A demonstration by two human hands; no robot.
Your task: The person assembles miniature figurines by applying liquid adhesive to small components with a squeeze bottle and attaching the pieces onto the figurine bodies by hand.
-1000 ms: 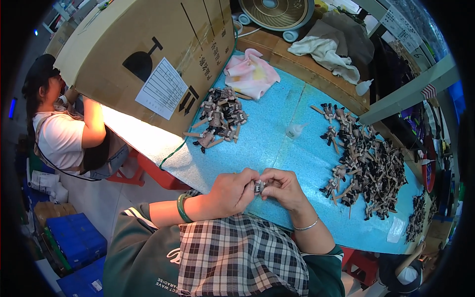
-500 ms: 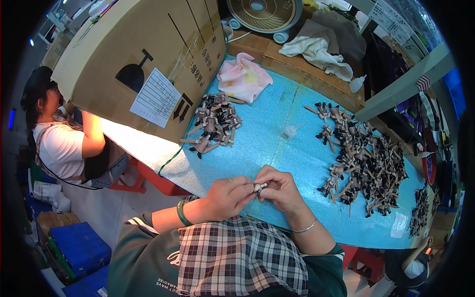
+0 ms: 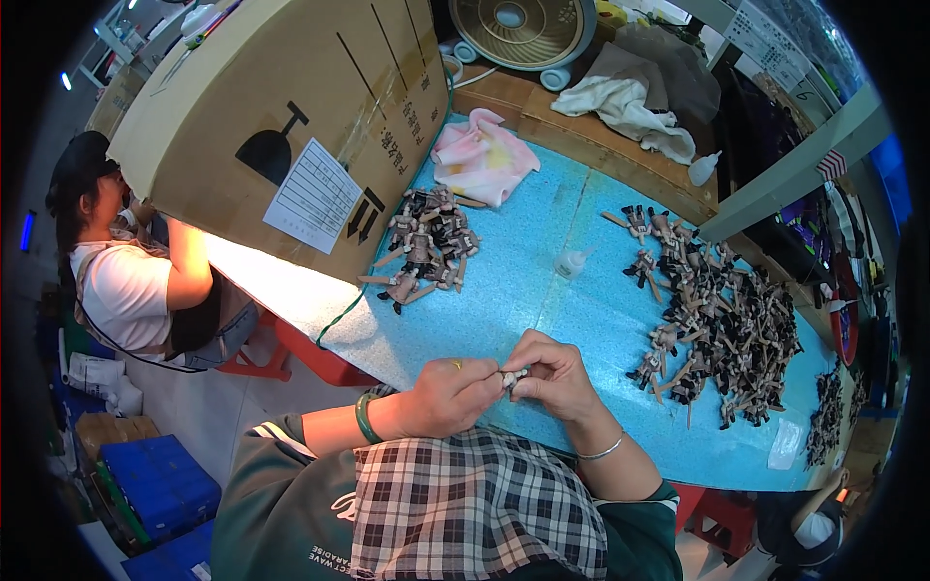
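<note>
Close to the front edge of the blue table, my left hand and my right hand meet fingertip to fingertip. Between them they pinch a small pale figurine part, mostly covered by the fingers. Both hands are closed on it. Beyond them on the left lies a small heap of doll-like figurines in beige and black. A much larger heap of similar figurines spreads over the right side. A small translucent squeeze bottle stands past my hands, near the middle of the table.
A large cardboard box walls off the left side. A pink cloth lies beside it. At the back are a wooden ledge with rags and a fan. A grey post rises at right. A co-worker sits to the left.
My fingers have turned the small pale part slightly, and my left fingers have shifted a little along it. The whole view has moved slightly; the heaps and bottle stay in place.
</note>
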